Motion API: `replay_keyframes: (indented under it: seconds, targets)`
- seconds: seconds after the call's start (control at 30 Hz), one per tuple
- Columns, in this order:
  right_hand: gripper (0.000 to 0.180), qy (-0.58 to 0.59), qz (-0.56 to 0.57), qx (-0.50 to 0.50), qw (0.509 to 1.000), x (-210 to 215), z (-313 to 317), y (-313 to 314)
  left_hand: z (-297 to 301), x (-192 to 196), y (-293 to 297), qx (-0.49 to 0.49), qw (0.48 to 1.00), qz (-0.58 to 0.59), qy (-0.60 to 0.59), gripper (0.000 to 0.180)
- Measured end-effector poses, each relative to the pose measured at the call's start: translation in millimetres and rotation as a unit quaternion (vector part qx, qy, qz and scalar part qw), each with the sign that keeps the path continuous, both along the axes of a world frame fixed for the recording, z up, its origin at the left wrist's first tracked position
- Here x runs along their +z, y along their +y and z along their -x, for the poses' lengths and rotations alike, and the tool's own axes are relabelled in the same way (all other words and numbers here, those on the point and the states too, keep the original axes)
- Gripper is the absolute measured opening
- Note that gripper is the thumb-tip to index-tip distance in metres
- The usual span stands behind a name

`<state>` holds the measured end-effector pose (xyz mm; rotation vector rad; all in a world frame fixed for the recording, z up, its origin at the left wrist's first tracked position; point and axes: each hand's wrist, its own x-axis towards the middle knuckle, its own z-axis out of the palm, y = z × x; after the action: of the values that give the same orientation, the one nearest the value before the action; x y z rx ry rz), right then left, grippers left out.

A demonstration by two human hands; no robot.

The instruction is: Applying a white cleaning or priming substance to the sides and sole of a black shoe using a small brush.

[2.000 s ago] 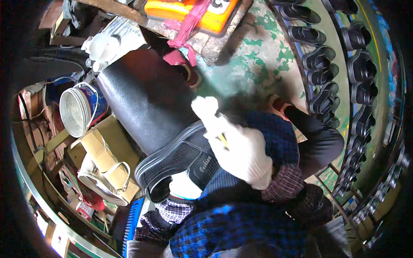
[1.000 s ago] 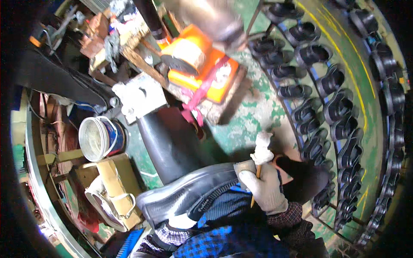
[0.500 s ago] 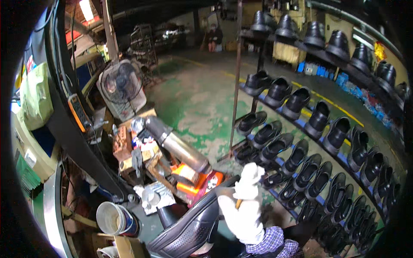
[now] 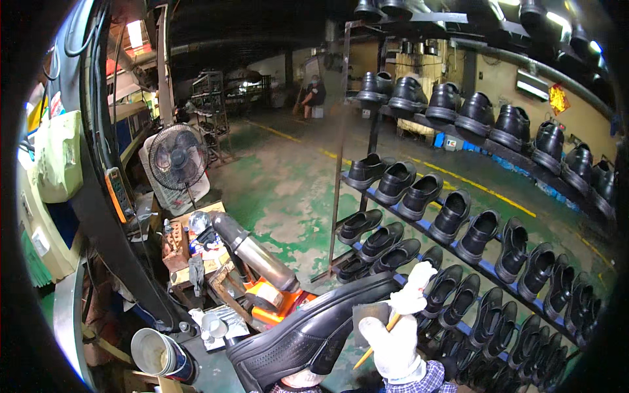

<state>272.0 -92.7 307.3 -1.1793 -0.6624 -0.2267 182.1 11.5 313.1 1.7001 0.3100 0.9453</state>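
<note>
A black leather shoe [image 4: 308, 340] lies tilted across the bottom of the view, sole side toward me. My left hand [image 4: 303, 379], in a white glove, shows only as a sliver underneath the shoe and supports it. My right hand [image 4: 397, 337], also in a white glove, is raised beside the shoe's upper end. It grips a thin yellow stick [image 4: 372, 345] that points down and to the left. Its fingertips reach up near the shoe's edge. A checked blue sleeve covers the wrist.
A metal rack [image 4: 458, 255] with several black shoes on sloping shelves fills the right side. On the left stand a floor fan [image 4: 177, 158], a silver cylinder [image 4: 252, 252] on an orange machine [image 4: 278, 302], a cluttered bench and a white bucket [image 4: 157, 354]. A person sits far back.
The view has swung up from my lap to the workshop floor and the shoe rack. The shoe stays in my hands and my right hand has risen beside it with the stick.
</note>
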Motion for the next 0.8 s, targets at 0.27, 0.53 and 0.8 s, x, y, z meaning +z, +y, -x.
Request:
replay_keyframes:
  seconds: [0.27, 0.53, 0.8]
  targets:
    - [0.028, 0.108, 0.162, 0.080, 0.977, 14.4, -8.4, -14.4, -1.8, 26.0, -12.5, 0.010, 0.999, -0.017, -0.026, 0.043]
    - [0.029, 0.004, 0.194, 0.049, 0.980, 29.6, 7.9, 3.0, 13.7, 26.1, -14.2, 0.038, 0.999, -0.017, -0.029, 0.040]
    - [0.037, 0.045, 0.255, 0.170, 0.951, 7.1, 19.9, 0.8, 23.9, 21.8, -8.2, 0.061, 0.997, -0.023, -0.039, 0.037]
